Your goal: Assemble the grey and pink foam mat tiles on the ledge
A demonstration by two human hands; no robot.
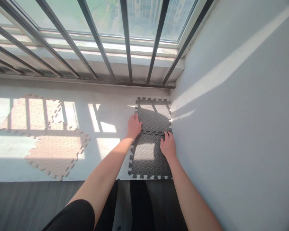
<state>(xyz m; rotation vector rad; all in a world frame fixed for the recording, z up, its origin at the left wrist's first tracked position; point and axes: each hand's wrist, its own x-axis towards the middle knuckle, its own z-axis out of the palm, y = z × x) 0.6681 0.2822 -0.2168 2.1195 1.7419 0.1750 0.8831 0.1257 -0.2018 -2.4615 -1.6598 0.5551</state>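
Two grey foam puzzle mat tiles lie joined on a white ledge in the corner by the wall. The far tile (154, 116) sits against the window rail and the near tile (146, 158) reaches the ledge's front edge. My left hand (134, 125) rests flat, fingers stretched, on the left end of the seam between them. At the right end of that seam my right hand (168, 145) presses down with its fingers spread on the near tile. Neither hand holds anything.
Several beige foam tiles (56, 150) lie loosely overlapped on the left of the ledge (106, 150). Dark metal bars (126, 41) stand in front of the window at the back. A white wall (231, 112) closes the right side. Dark flooring (26, 202) lies below the ledge.
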